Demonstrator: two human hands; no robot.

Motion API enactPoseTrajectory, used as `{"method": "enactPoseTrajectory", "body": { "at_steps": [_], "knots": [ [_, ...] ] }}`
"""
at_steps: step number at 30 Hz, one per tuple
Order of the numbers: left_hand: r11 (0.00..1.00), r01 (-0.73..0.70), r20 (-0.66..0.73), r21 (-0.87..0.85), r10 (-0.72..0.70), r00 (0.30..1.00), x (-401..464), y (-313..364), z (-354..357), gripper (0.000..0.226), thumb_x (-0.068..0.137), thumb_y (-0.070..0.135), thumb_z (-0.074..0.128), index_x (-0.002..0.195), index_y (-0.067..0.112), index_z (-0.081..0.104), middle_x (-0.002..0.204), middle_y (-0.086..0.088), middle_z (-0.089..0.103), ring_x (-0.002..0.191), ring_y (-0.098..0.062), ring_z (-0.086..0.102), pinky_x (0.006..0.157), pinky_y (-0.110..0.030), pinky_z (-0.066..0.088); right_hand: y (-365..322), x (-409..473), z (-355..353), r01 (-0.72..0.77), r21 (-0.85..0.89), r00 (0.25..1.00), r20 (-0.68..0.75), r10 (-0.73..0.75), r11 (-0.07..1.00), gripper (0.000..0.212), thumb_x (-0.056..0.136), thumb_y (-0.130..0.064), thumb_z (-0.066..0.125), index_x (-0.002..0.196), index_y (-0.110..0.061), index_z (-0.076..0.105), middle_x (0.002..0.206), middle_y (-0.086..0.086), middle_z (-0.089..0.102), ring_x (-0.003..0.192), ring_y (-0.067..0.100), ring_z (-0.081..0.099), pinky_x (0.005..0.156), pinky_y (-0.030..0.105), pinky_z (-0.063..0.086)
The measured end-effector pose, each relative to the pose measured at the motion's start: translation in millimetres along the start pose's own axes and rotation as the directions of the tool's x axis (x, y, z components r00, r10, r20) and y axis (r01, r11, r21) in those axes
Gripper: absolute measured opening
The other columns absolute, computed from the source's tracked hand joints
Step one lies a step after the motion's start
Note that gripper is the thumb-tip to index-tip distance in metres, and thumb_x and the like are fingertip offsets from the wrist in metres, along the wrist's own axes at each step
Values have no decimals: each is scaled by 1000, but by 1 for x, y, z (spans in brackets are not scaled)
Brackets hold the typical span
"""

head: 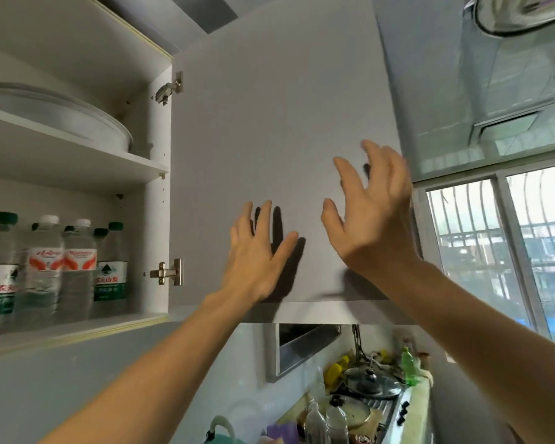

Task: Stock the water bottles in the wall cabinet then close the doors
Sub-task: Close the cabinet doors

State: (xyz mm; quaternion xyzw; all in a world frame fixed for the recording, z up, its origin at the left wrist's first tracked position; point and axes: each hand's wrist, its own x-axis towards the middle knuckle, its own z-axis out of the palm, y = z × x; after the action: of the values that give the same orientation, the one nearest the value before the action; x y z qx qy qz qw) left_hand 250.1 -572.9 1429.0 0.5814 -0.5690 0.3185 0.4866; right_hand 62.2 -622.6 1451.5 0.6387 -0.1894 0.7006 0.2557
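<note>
Row of clear plastic water bottles with green and white caps [61,270]: leftmost cut off by frame edge, rear ones hidden, labels blurred. My right fingertips [370,152] motion-smeared against grey cabinet door [269,123]. Cluttered counter items [365,389] too small to identify.

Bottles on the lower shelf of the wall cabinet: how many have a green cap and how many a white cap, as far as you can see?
Green cap: 3
White cap: 2
Total: 5 bottles with a visible cap; the left edge of the picture may hide more.
</note>
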Motion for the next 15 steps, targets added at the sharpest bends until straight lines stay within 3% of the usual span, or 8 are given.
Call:
{"method": "enactPoseTrajectory", "body": {
  "at_steps": [4,7,12,15],
  "knots": [
    [994,97,82,47,-101,992,-1,11,27,79,96,67,42,160,39,2,168,5,-4,154,-25,2,118,-56,24,32,-15,-5,-250,-61,954,156,256,966,74,97,-30,62,159,-16,25,165,20,11,147,39,22,121,49,26],
    [981,178,135,82,-188,973,-4,13,37,80,98,61,47,160,36,3,168,2,-4,153,-30,4,117,-57,26,50,-25,0,-403,65,893,247,376,913,83,96,-20,67,161,-18,14,163,14,17,140,34,31,116,41,31],
    [975,193,157,109,-208,965,-10,23,34,79,99,57,49,160,36,5,169,2,-2,153,-28,4,119,-55,26,65,-27,0,-472,287,877,249,411,833,85,92,-11,72,160,-15,21,148,12,33,131,32,44,113,34,34],
    [977,204,150,67,-212,966,-17,31,27,79,98,57,49,160,37,5,169,2,-1,154,-25,3,120,-50,22,68,-28,-9,-420,371,906,213,365,828,79,90,-13,76,156,-16,33,137,9,40,118,25,54,104,25,36]
  ]
}}
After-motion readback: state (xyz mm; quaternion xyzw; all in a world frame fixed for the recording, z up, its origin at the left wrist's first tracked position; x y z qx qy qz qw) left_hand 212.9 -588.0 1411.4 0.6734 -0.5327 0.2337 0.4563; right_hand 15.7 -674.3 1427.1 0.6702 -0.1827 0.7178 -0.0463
